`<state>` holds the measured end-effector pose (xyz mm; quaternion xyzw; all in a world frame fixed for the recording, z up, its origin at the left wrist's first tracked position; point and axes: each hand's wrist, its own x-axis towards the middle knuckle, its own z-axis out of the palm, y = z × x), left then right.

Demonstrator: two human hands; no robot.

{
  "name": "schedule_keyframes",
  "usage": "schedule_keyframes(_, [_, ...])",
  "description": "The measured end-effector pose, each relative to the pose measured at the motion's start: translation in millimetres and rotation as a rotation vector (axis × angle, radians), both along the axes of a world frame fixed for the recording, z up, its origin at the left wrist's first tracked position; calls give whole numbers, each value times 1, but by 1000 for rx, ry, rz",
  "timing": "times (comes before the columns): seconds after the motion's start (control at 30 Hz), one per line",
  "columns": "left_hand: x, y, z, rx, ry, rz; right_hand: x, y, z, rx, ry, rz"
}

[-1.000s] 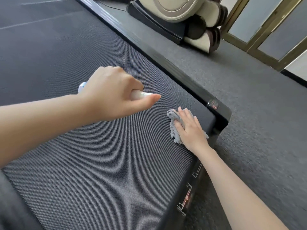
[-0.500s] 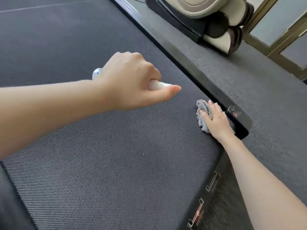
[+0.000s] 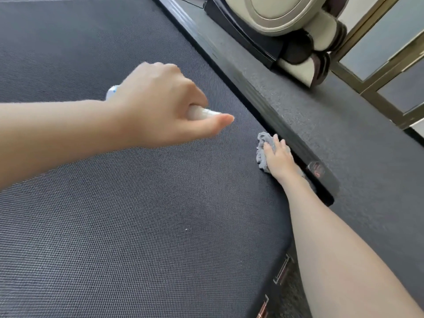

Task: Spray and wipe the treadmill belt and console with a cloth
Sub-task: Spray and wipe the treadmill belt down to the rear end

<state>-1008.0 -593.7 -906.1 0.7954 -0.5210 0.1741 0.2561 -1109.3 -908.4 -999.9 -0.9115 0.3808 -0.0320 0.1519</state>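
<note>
The dark textured treadmill belt [image 3: 137, 226] fills most of the view. My left hand [image 3: 160, 104] hovers above it, shut on a small white spray bottle [image 3: 202, 112] with a blue end; the forefinger lies along the nozzle. My right hand [image 3: 277, 157] presses a crumpled grey cloth [image 3: 261, 148] flat on the belt, close to the black side rail [image 3: 270, 106] on the right. The hand covers most of the cloth.
A round marking [image 3: 317, 168] sits near the rail's end corner. Grey carpet [image 3: 344, 134] lies beyond the rail. A beige and black machine [image 3: 286, 26] stands at the top, beside gold-framed glass panels [image 3: 378, 53].
My right hand has slid the cloth along the belt's right edge, away from the end corner. My left hand keeps the bottle over the belt; the view has shifted.
</note>
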Motion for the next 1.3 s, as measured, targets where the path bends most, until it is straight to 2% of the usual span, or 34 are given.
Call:
schedule_keyframes(0.13, [4, -1, -1, -2, 20, 13, 27, 40, 6, 21, 16, 164])
schedule_keyframes(0.3, [4, 2, 0, -11, 20, 15, 5, 168, 13, 57, -103, 777])
schedule_keyframes(0.4, [4, 4, -2, -16, 24, 30, -38, 202, 1, -50, -30, 961])
schedule_keyframes(0.47, [3, 5, -5, -20, 22, 42, -51, 195, -1, -108, -41, 930])
schedule_keyframes(0.57, [0, 5, -6, -12, 34, 48, -50, 165, -2, -63, -59, 772])
schedule_keyframes(0.67, [-2, 5, -6, -9, 32, 41, -61, 102, -5, -62, -83, 435])
schedule_keyframes(0.8, [-5, 8, -2, 1, 36, 33, -81, 7, -5, -98, -21, -40])
schedule_keyframes(0.87, [-7, 9, 1, 14, 30, 30, -77, -8, -5, -96, -2, -140])
schedule_keyframes(0.93, [-10, 10, 5, 17, 25, 23, -68, -1, -8, -67, 24, -138])
schedule_keyframes(1.03, [-16, 10, 13, 25, 13, 17, -49, 50, -4, -33, 3, 66])
schedule_keyframes(1.13, [-25, 11, 19, 28, -1, 6, -44, 143, 4, 11, -58, 445])
schedule_keyframes(1.23, [-33, 15, 21, 36, -15, -13, -76, 238, 5, -6, -85, 895])
schedule_keyframes(1.3, [-38, 17, 21, 40, -14, -27, -113, 266, -1, -61, -74, 1032])
